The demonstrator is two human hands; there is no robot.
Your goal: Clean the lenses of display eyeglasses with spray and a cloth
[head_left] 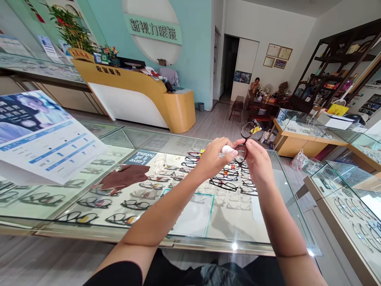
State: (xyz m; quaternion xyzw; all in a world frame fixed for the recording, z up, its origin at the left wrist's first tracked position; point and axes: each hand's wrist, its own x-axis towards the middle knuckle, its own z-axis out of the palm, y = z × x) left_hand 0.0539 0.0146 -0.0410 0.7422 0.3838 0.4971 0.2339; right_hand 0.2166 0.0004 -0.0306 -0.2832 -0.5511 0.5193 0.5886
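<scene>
Glasses (246, 138) with thin dark rims, roundish clear lenses, up over the glass worktop (232, 234), tilted so one lens sits above the other; right hand (258, 157) has the rim pinched between thumb and fingers; left hand (216, 155) curled round a small white container (228, 150), smooth, rounded, right by the lower lens; any label on it can't be read.

Rows of frames (223, 184) below, mostly dark plastic-looking, some with orange tags; brown cloth (126, 176), soft, rumpled, to the left; card (142, 157) beside it reads "Leave it all behind."; pale sheet (190, 212) has a teal border; folded leaflet (47, 139), glossy, blue bands, small print unreadable; wall sign (154, 29) reads 新视力眼镜; curved wood-tone counter (133, 82) reads 收银服务.
</scene>
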